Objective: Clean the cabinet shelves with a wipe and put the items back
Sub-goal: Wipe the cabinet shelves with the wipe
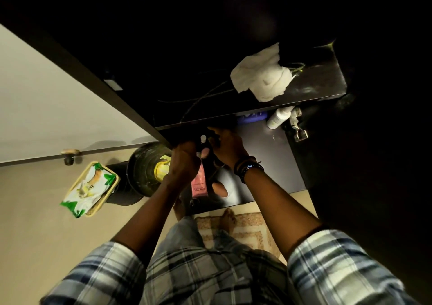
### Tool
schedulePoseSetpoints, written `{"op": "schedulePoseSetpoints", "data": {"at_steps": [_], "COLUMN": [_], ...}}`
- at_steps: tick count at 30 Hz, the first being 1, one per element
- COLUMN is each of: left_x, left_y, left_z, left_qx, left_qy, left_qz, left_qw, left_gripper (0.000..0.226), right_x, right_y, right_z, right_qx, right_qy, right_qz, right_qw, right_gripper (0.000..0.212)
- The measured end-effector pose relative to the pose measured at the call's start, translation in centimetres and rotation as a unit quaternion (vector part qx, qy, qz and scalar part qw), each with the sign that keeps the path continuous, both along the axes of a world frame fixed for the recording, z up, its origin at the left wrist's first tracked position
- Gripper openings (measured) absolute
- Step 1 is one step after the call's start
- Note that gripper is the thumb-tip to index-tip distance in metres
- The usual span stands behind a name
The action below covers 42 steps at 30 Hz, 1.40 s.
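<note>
Fingers [211, 139] of both hands bunched around small dark items, grip unclear under shelf edge [233, 114]

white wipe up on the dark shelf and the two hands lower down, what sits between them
Head view: only the dark shelf, its front edge; the white wipe lies above, both hands just under.

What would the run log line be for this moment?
stage: restocking | left hand: grasping items | right hand: grasping items | pink tube: lower shelf | white wipe: upper shelf, untouched

Light: dim, warm; cabinet interior [210, 24] near black
Glare: faint on shelf [315, 87]
Edges: wide-angle bending
</note>
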<state>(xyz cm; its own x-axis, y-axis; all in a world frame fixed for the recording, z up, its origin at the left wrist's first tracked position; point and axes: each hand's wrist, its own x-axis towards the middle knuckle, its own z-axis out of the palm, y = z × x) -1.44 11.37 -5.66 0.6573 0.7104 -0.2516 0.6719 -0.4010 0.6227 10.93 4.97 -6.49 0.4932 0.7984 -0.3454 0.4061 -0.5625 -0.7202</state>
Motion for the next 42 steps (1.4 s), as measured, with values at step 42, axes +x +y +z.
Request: {"op": "schedulePoseSetpoints", "data": {"at_steps": [42], "left_x": [16.5], "left_y": [-5.5], "left_z": [-1.5], "left_qx": [0.072], "left_qy": [-0.018], "left_qz": [-0.185], "left_qw": [0.980], "left_gripper": [0.027], "right_x": [10.2], "right_y": [-10.9], "right_z": [-0.1], "right_qx": [-0.055], "right_qy": [-0.215], "right_qz": [-0.155], "right_qw": [0.963], "right_gripper": [0.018]}}
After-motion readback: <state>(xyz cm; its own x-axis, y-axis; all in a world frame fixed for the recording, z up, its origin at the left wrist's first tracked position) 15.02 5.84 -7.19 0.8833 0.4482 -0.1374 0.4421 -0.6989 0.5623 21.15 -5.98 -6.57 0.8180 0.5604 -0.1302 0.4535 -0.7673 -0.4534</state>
